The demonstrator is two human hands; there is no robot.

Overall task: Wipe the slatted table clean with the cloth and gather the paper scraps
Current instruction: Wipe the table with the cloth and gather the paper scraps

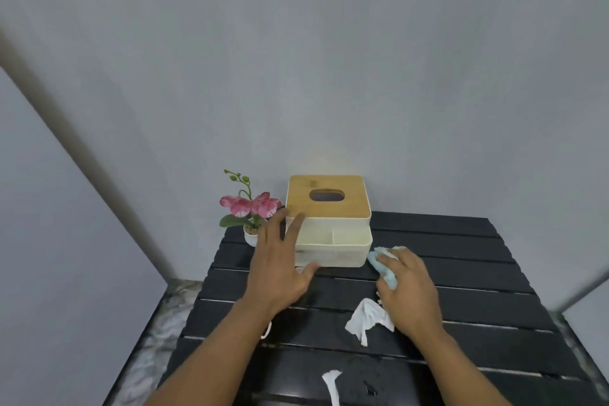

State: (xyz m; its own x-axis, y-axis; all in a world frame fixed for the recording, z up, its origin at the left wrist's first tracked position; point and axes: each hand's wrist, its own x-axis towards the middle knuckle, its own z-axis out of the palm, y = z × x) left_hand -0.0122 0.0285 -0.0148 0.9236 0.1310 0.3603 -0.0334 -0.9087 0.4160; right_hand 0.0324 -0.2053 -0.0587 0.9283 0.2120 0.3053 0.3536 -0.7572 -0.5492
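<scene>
The black slatted table fills the lower half of the view. My right hand grips a light blue cloth pressed on the table just right of the tissue box. A crumpled white paper scrap lies beside that hand's wrist. A second white scrap lies near the front edge. A small white bit shows under my left forearm. My left hand hovers with fingers spread, its fingertips at the left front of the tissue box.
The tissue box has a wooden lid and a cream tray front, standing at the table's back. A small potted pink orchid stands at the back left corner. A grey wall rises behind; marbled floor shows to the left.
</scene>
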